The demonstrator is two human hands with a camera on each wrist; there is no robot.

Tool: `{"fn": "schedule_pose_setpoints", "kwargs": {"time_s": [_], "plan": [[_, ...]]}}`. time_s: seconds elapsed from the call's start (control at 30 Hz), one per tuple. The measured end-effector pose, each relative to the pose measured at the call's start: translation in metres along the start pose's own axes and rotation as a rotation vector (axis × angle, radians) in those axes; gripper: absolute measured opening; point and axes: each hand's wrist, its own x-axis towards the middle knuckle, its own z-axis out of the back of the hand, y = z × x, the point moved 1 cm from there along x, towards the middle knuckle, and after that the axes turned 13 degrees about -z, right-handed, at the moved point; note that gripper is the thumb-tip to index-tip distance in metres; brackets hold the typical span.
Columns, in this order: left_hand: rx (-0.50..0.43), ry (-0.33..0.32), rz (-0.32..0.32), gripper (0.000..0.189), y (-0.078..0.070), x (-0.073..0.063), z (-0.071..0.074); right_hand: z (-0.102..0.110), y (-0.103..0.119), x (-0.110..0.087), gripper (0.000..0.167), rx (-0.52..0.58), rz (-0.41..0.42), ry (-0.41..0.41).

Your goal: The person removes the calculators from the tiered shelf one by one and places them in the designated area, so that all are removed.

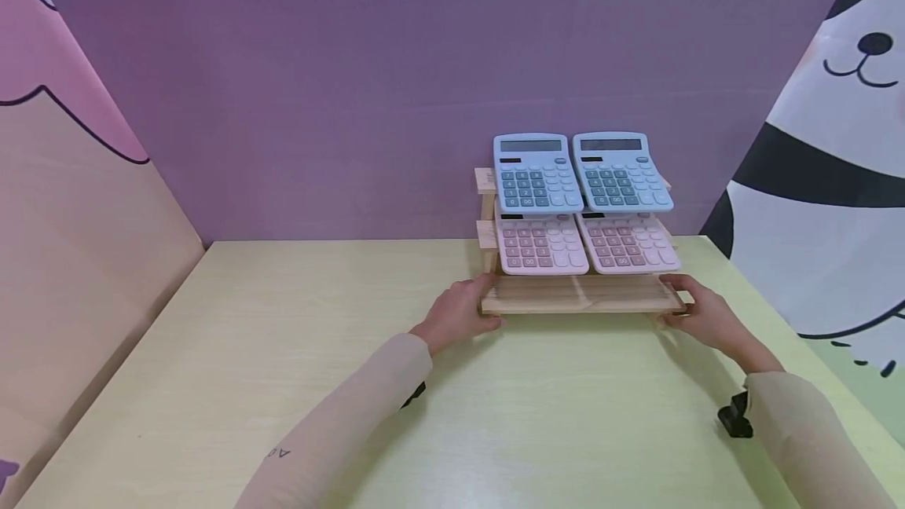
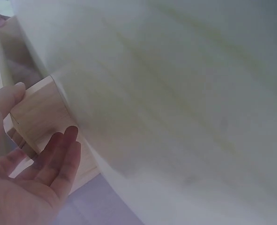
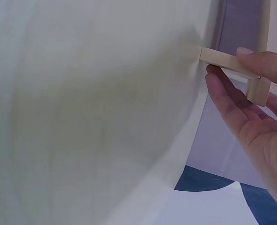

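Observation:
A tiered wooden display rack (image 1: pixel 583 294) stands on the table towards its back right. Two blue calculators (image 1: pixel 540 173) lean side by side on the top tier, and two pink calculators (image 1: pixel 543 245) on the tier below. The lowest tier holds nothing. My left hand (image 1: pixel 458 309) grips the left end of that lowest tier, thumb and fingers round the wood (image 2: pixel 40 110). At the opposite end, my right hand (image 1: pixel 707 322) holds the rack, with the thumb pressed against a wooden leg (image 3: pixel 225 61) and the fingers on its other side.
The pale wooden table (image 1: pixel 283 336) extends left and in front of the rack. A purple backdrop (image 1: pixel 339 93) rises behind it. Side panels with cartoon prints, including a black-and-white animal (image 1: pixel 841 250), flank the table. A black wrist device (image 1: pixel 737 416) sits at the right cuff.

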Motion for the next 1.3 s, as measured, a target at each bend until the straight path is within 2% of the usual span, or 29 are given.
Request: {"fn": "schedule_pose_setpoints", "kwargs": {"time_s": [0.17, 0.47, 0.83, 1.3], "plan": [[-0.041, -0.003, 0.02, 0.069, -0.0014, 0.0002, 0.0005, -0.0005, 0.0004, -0.0005, 0.069, 0.039, -0.006, 0.008], [-0.104, -0.026, 0.068, 0.069, -0.0032, 0.0007, 0.002, -0.001, -0.0004, 0.0015, 0.069, 0.035, -0.018, 0.006], [-0.111, -0.018, 0.108, 0.069, -0.0046, 0.0025, 0.002, -0.0005, -0.0013, 0.0009, 0.069, 0.035, -0.019, 0.01], [-0.186, -0.052, 0.135, 0.07, -0.0015, 0.0009, 0.0012, 0.0008, -0.0051, 0.0035, 0.069, 0.063, 0.0, 0.025]]}}
